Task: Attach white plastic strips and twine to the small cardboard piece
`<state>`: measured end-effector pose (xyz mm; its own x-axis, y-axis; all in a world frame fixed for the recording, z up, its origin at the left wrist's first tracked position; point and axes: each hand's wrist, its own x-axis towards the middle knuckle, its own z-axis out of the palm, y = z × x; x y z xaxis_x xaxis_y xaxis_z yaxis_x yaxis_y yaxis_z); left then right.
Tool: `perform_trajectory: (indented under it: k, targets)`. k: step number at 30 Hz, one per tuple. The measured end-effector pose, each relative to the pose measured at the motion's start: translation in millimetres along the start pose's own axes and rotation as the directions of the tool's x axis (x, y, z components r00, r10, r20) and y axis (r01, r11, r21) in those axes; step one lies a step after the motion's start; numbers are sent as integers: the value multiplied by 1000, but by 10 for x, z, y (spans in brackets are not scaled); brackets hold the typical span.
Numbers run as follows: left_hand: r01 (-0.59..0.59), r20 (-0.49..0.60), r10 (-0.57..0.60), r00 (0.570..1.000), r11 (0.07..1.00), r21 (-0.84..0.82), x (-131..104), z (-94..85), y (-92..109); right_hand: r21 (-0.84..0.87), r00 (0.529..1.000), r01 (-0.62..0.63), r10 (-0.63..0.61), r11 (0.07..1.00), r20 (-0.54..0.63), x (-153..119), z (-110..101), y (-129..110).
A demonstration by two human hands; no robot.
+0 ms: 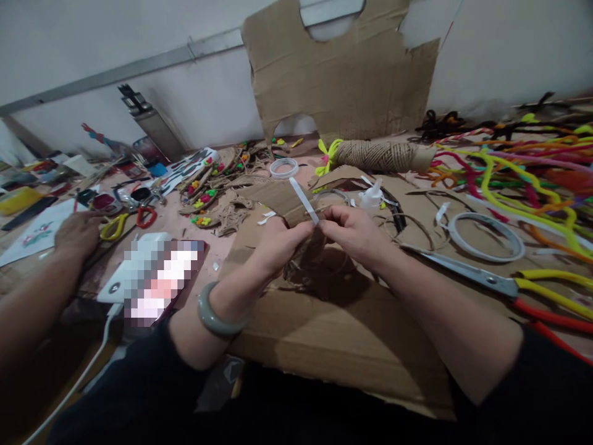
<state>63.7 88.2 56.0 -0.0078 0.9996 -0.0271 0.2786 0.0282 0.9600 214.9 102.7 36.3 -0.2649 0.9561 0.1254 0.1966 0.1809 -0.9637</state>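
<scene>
Strip (302, 199), white and narrow like tape, stands up at a slant between the hands, its free end pointing up and away from the person. Both the left hand (277, 246) and the right hand (356, 233) are pinched at its lower end, thumbs and fingertips nearly meeting. Just below is a brown piece (299, 267), in shadow over the cardboard (352, 346); how much of it the fingers also carry is hidden.

Good handling here seems to call for small fingertip movements. Gripping by the very edge would spare any sticky face, and light opposing pressure should part or smooth the layers without creasing them. If the strip is to be pressed down, working from one end toward the other would help avoid wrinkles, with one hand steadying the piece. Rough twine may hold tape poorly, so firm rubbing looks wise. The free end could curl back onto a finger.

Scissors (492, 282) lie beside the right forearm, near a tape roll (486, 238), within easy reach should an end want trimming.
</scene>
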Motion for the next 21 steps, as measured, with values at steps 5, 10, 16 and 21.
perform_trajectory:
  k: [5, 10, 16, 21]
  targets:
    - [-37, 21, 39, 999, 997, -72, 9, 3, -15, 43, 1000, -4, 3, 999, 28, -1, 1, -8]
    - [6, 8, -6, 1000, 1000, 0, 1, -4, -15, -29, 1000, -19, 19, 999, -9, -6, 13, -28]
    - [6, 9, -6, 1000, 999, -45, 1, -5, -27, 9, 999, -27, 27, 1000, 18, -2, 16, -19]
    - [40, 10, -40, 999, 999, 34, -41, -14, 53, 30, 998, -64, 64, 997, 5, 10, 25, -18]
